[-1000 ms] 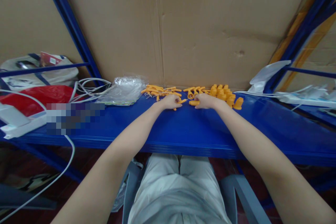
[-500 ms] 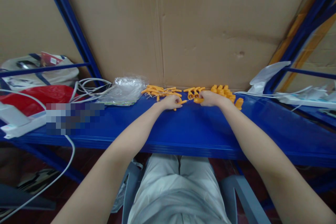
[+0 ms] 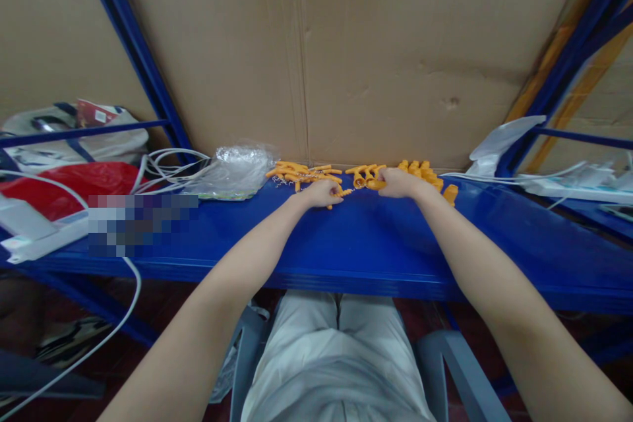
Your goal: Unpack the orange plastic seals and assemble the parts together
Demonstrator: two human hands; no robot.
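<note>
My left hand (image 3: pixel 321 193) is closed on a small orange stick-like piece (image 3: pixel 345 192), whose knobbly end sticks out to the right, with a bit of chain by its tip. Just to the right, my right hand (image 3: pixel 397 183) pinches a rounded orange plastic piece (image 3: pixel 374 184). The two pieces are close together above the blue table; whether the chain joins them I cannot tell. Behind my left hand lies a pile of orange sticks with thin chains (image 3: pixel 301 171). Orange forked pieces with round ends (image 3: pixel 360 175) lie between the hands. Rows of upright orange pieces (image 3: pixel 424 170) stand behind my right hand, partly hidden.
A blue table (image 3: pixel 356 244) carries everything, with a cardboard wall (image 3: pixel 346 66) behind it. Clear plastic bags (image 3: pixel 237 171), white cables (image 3: pixel 173 158) and a red bag (image 3: pixel 99 181) are at the left. A white device (image 3: pixel 499 145) stands at the right by a blue post.
My right hand and its rounded orange piece have shifted very slightly up and away from me. The left hand has stayed in place.
</note>
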